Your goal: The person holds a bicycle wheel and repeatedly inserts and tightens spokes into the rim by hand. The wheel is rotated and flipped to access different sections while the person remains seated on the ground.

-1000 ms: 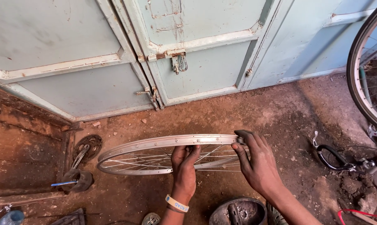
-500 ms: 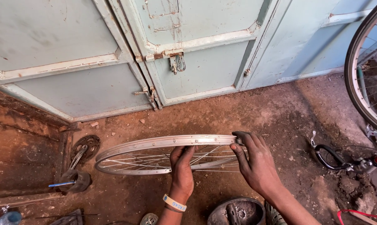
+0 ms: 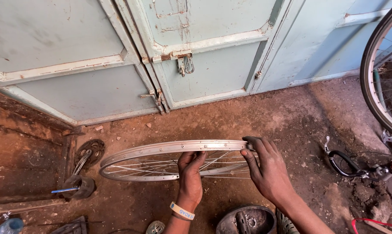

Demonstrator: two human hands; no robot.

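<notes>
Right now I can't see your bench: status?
Left hand grips spokes. Right hand on bare wheel rim. Chainring left, apart.

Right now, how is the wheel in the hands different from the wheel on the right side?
The bare wheel rim has no tyre; the wheel at the right edge wears a dark tyre. The rim lies nearly flat, gripped by the left hand and right hand; the other stands upright, untouched and partly out of view. Both have thin metal spokes.

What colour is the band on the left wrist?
The wristband is pale yellow with dark lettering, seen best in the head view, below the left hand.
</notes>
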